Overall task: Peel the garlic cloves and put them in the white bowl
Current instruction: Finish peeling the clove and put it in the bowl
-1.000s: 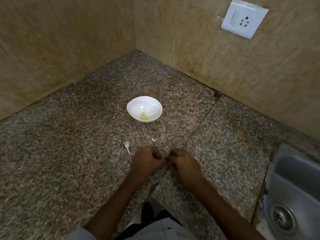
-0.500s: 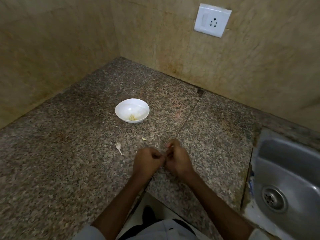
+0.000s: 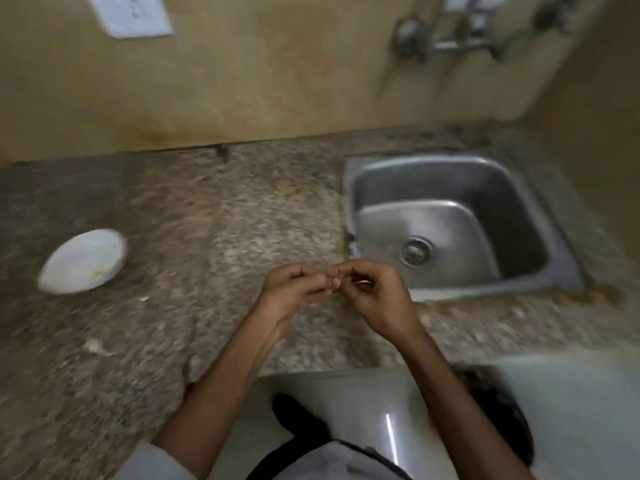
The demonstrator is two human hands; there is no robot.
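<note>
Over the granite counter's (image 3: 207, 220) front edge, near the steel sink (image 3: 450, 161): left hand (image 3: 294, 291) and right hand (image 3: 379, 297) meet fingertip to fingertip, fingers curled, pinching a small pale piece (image 3: 335, 282), too blurred to identify. White bowl (image 3: 60, 280) far left, yellowish bits (image 3: 98, 273) inside. Pale clove (image 3: 93, 346) lies on the counter, nearer. Beige wall (image 3: 277, 71), socket plate (image 3: 133, 15) and tap (image 3: 446, 43) behind.

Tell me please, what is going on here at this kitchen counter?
A person works at a granite counter beside a steel sink. The left hand and right hand meet above the counter, and the fingers of both pinch a small piece, probably garlic, though blur hides it. The white bowl sits to the left with yellowish bits inside. A loose clove and a scrap lie nearby.
</note>
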